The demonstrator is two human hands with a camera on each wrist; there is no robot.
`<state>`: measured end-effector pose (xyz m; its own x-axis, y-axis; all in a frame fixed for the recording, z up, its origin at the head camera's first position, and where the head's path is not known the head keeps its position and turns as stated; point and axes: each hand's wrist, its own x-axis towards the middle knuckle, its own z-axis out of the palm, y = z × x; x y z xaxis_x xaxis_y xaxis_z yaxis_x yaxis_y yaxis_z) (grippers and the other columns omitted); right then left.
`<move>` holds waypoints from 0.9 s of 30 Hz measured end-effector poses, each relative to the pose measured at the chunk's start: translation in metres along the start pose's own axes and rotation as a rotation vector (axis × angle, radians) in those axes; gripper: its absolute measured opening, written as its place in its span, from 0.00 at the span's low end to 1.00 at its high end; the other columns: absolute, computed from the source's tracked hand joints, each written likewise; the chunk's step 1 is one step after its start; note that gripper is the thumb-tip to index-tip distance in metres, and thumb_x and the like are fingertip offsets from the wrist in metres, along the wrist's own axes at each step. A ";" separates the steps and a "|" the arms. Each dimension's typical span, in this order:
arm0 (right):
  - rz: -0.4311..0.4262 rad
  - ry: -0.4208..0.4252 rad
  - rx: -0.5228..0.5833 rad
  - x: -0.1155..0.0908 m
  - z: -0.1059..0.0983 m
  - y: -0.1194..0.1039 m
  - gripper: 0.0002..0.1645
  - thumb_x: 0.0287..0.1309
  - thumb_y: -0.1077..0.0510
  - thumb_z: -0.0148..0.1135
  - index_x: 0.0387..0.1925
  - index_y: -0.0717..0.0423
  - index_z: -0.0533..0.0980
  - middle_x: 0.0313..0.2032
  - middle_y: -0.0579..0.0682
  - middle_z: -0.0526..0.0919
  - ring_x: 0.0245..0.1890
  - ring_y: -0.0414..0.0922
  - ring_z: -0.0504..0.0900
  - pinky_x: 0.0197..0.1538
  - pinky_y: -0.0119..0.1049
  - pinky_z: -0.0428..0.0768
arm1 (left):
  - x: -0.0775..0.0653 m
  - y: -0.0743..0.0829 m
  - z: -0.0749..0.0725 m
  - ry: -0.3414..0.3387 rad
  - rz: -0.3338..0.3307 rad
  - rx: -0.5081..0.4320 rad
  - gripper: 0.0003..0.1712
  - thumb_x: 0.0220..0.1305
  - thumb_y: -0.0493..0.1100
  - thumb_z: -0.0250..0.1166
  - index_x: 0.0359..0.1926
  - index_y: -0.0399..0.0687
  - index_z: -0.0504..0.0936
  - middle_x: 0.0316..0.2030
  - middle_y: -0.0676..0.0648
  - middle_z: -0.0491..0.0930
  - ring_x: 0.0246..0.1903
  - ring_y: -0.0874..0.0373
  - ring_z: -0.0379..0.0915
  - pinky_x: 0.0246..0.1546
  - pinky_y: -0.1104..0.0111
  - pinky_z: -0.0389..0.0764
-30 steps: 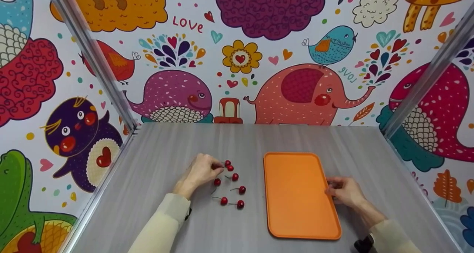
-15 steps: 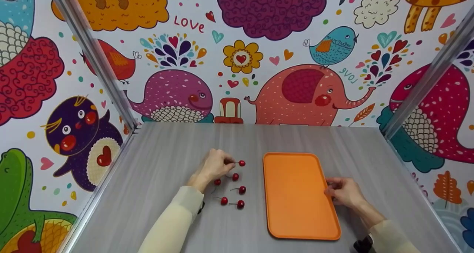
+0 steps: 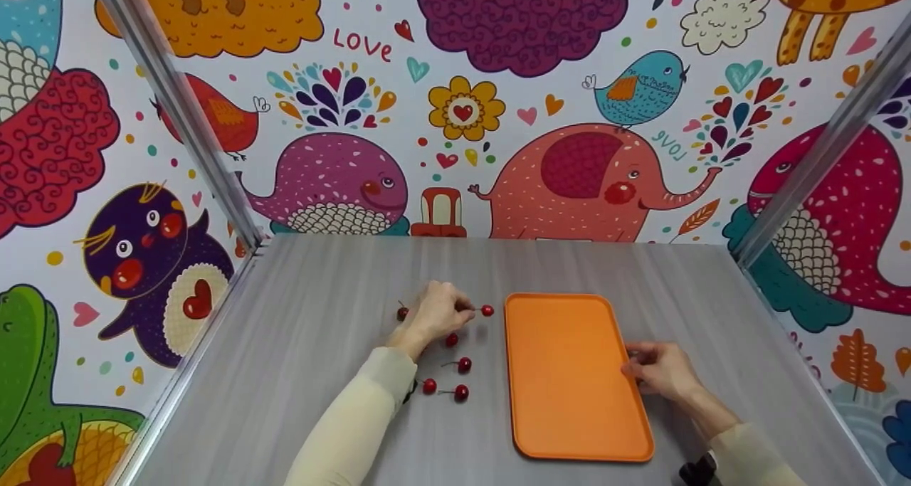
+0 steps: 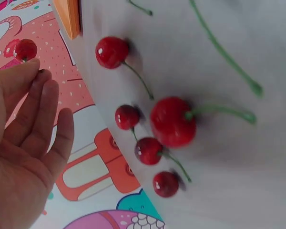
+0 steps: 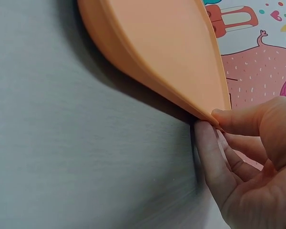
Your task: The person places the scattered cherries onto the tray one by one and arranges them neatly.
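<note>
Left hand (image 3: 434,313) pinched one cherry (image 3: 487,310) by its stem; right hand (image 3: 667,369) held the tray (image 3: 580,379) in a narrow grip (other cherries (image 3: 462,393) lay toward the desk's (image 3: 306,272) left edge).

The round, glossy cherry (image 3: 487,310) at the left hand (image 3: 438,314) is bright red; the other round cherries (image 3: 462,393) near that hand run from bright to dark red, with thin green stems (image 4: 218,109). The rectangular tray (image 3: 569,372) at the right hand (image 3: 665,368) is plain orange. Beneath both hands, the flat tabletop (image 3: 320,308) is streaked grey. Beyond them, the white wall (image 3: 377,6) carries multicoloured cartoon prints (image 3: 519,205).
</note>
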<state>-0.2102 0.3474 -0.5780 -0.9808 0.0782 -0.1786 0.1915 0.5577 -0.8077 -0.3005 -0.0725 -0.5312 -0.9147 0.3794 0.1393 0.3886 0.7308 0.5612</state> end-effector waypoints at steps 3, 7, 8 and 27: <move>0.001 0.009 -0.005 0.000 0.001 0.000 0.29 0.69 0.67 0.74 0.68 0.73 0.81 0.39 0.56 0.89 0.37 0.44 0.91 0.38 0.43 0.94 | 0.003 0.007 0.005 -0.012 -0.031 -0.009 0.08 0.75 0.43 0.75 0.47 0.48 0.98 0.43 0.48 0.97 0.37 0.56 0.86 0.47 0.58 0.93; 0.001 0.018 -0.016 0.000 0.001 0.000 0.29 0.69 0.68 0.74 0.69 0.74 0.80 0.40 0.57 0.90 0.38 0.44 0.91 0.39 0.44 0.94 | 0.008 0.015 0.011 -0.034 -0.090 -0.038 0.09 0.76 0.44 0.75 0.50 0.49 0.98 0.44 0.49 0.96 0.37 0.56 0.83 0.46 0.59 0.92; 0.001 0.016 -0.015 0.000 0.001 0.000 0.29 0.69 0.68 0.74 0.69 0.74 0.80 0.40 0.57 0.90 0.38 0.44 0.91 0.40 0.44 0.94 | 0.009 0.018 0.012 -0.038 -0.097 -0.038 0.09 0.76 0.44 0.75 0.50 0.50 0.98 0.44 0.49 0.96 0.37 0.56 0.82 0.46 0.60 0.91; -0.023 0.008 -0.021 0.000 0.001 0.003 0.30 0.69 0.66 0.74 0.69 0.73 0.80 0.42 0.61 0.91 0.37 0.45 0.92 0.37 0.42 0.94 | 0.033 0.043 0.050 -0.061 -0.132 0.030 0.07 0.76 0.47 0.76 0.48 0.57 0.99 0.49 0.53 0.96 0.43 0.60 0.85 0.56 0.59 0.91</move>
<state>-0.2095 0.3480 -0.5809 -0.9852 0.0723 -0.1556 0.1686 0.5769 -0.7992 -0.3087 0.0001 -0.5427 -0.9500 0.3120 0.0150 0.2690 0.7930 0.5466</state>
